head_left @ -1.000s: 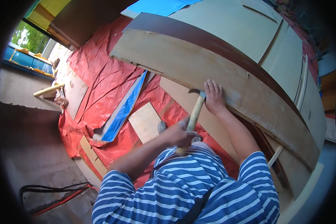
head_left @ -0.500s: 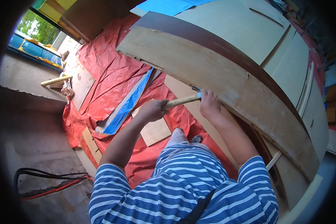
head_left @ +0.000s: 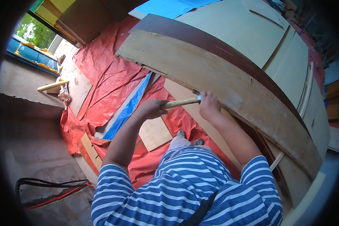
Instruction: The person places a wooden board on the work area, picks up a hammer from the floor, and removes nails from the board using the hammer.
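A claw hammer (head_left: 181, 103) with a wooden handle lies across in front of me. My left hand (head_left: 153, 109) is wrapped round the end of the handle. My right hand (head_left: 210, 104) closes round the hammer near its metal head, which my fingers partly hide. The claw end touches or nearly touches the lower edge of a long wooden board (head_left: 199, 64); I cannot tell whether it is wedged in. My right fingers are right at that board edge.
Red plastic sheeting (head_left: 101, 75) covers the floor, with a square plywood piece (head_left: 155, 134) and a blue-striped strip (head_left: 129, 107) on it. Large pale panels (head_left: 233, 32) lie beyond the board. Black cables (head_left: 45, 182) run along the left wall.
The hammer and both hands sit slightly lower and further left in view, still gripping the same way. The view has shifted a little, and both feet now show.
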### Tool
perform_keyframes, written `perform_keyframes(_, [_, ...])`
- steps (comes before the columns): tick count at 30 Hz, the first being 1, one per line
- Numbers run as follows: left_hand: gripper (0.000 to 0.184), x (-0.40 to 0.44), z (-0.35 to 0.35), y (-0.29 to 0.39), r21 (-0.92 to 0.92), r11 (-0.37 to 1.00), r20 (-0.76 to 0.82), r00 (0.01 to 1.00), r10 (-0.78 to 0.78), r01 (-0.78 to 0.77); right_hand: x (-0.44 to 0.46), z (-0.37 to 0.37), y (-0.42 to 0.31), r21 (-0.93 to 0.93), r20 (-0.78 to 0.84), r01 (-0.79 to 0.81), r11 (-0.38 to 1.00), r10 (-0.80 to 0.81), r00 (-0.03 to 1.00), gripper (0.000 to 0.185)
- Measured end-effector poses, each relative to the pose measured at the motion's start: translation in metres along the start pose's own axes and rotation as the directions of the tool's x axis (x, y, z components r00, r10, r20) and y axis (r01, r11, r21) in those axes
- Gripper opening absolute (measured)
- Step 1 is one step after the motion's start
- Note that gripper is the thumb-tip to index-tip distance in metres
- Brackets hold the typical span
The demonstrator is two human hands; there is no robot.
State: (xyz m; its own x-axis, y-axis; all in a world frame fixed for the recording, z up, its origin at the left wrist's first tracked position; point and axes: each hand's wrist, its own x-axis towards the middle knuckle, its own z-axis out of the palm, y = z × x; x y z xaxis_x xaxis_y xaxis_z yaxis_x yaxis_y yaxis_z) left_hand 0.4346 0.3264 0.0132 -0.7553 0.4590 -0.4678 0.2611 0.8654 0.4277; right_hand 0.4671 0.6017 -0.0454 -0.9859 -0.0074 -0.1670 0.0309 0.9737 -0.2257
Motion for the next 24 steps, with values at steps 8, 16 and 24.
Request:
perform_keyframes(8, [0.058,-0.019,-0.008,0.002,-0.122,0.991,0.044,0.998,-0.041,0.046,0.024,0.028,-0.004,-0.101,-0.196,0.018,0.995,-0.037,0.98,0.045])
perform_keyframes(16, [0.066,-0.048,0.007,0.055,-0.296,0.945,0.175,0.981,-0.088,0.138,0.032,0.041,0.031,-0.108,-0.177,0.137,0.985,-0.154,0.972,0.054])
perform_keyframes(24, [0.066,-0.061,0.057,0.086,-0.308,0.935,-0.023,0.982,-0.189,0.173,0.031,0.051,0.051,-0.167,-0.242,0.286,0.944,-0.321,0.916,0.052])
